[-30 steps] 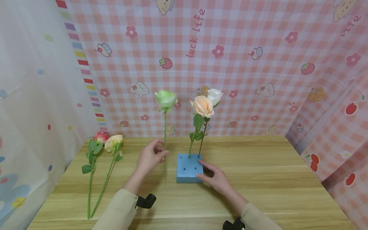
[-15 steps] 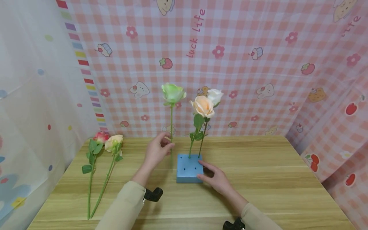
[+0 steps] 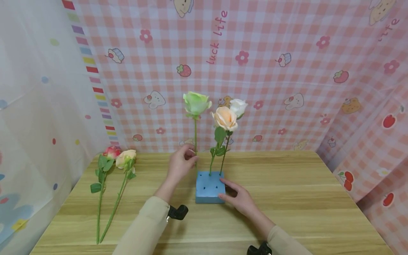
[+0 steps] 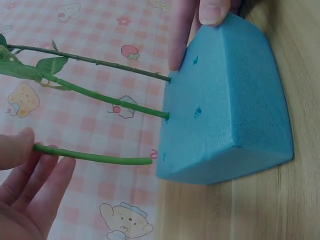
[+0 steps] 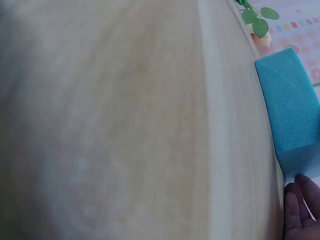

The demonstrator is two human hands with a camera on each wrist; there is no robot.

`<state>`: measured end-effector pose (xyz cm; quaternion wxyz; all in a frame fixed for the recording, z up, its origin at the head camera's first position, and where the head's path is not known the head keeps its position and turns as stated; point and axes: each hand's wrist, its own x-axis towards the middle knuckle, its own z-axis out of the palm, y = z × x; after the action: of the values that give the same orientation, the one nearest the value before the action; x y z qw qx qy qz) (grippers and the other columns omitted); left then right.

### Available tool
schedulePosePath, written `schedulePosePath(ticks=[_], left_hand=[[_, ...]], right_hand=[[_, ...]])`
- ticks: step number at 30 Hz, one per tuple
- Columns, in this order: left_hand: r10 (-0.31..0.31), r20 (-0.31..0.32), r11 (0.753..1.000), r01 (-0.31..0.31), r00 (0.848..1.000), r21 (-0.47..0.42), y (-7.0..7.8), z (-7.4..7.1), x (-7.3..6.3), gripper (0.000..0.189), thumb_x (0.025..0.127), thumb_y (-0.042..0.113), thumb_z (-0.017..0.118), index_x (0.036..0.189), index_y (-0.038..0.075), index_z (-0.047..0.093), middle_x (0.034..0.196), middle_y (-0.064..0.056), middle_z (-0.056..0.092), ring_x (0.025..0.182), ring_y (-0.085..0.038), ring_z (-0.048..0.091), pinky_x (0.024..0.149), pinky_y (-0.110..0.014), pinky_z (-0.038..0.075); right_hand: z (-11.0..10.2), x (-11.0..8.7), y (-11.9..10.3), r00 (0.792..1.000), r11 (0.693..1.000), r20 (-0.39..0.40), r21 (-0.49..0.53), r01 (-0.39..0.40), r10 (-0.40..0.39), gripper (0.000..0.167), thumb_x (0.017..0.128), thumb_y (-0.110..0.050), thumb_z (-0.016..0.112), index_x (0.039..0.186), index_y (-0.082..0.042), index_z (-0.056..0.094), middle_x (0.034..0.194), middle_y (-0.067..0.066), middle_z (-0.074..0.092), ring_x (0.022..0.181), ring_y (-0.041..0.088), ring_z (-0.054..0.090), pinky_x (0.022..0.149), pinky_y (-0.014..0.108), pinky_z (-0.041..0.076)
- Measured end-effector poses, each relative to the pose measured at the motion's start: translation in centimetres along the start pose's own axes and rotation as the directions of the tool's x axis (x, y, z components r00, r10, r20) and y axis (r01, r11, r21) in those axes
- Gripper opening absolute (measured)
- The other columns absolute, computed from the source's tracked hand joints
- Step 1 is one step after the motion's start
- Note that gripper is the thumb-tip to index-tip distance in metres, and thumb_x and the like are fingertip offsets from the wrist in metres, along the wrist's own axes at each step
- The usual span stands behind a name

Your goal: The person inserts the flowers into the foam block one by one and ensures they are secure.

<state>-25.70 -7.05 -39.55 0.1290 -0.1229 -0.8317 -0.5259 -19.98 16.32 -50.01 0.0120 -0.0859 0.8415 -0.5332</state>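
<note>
The left hand (image 3: 180, 164) pinches an upright pale-green rose (image 3: 196, 103), tip just off the blue foam block (image 3: 209, 193) the right hand (image 3: 239, 199) holds.

Lower centre: block (image 3: 210, 194) on bench (image 3: 287, 198), two roses (image 3: 225, 118) in it, held rose (image 3: 196, 102) to left; lower left, lying roses (image 3: 126, 158).

On the wood-grain tabletop (image 3: 287, 198), a blue foam block (image 3: 210, 193) is set near the middle; at the left, a pink-red rose (image 3: 101, 193) and a pale-yellow rose (image 3: 119, 194) are laid side by side.
</note>
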Motion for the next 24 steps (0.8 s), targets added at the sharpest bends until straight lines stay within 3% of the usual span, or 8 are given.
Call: schedulePosePath(ticks=[10, 24], left_hand=[[0.061, -0.035, 0.998, -0.061, 0.998, -0.005, -0.5, 0.9, 0.5, 0.022, 0.086, -0.005, 0.073, 0.103, 0.004, 0.064, 0.085, -0.012, 0.066, 0.076, -0.025, 0.064, 0.059, -0.026, 0.059], [0.116, -0.016, 0.993, -0.116, 0.993, 0.04, -0.7, 1.8, 0.3, 0.019, 0.087, -0.003, 0.072, 0.104, 0.003, 0.065, 0.088, -0.01, 0.068, 0.082, -0.025, 0.066, 0.063, -0.027, 0.058]], right_hand=[[0.0, -0.1, 0.0, 1.0, 1.0, -0.005, 0.008, 0.0, 0.0, 0.057, 0.086, -0.027, 0.079, 0.139, -0.021, 0.059, 0.143, 0.011, 0.053, 0.132, 0.03, 0.048, 0.105, 0.047, 0.044], [-0.1, 0.0, -0.2, 1.0, 1.0, -0.005, -0.008, -0.007, 0.007, 0.056, 0.087, -0.03, 0.078, 0.139, -0.021, 0.059, 0.144, 0.01, 0.052, 0.133, 0.031, 0.047, 0.106, 0.048, 0.042]])
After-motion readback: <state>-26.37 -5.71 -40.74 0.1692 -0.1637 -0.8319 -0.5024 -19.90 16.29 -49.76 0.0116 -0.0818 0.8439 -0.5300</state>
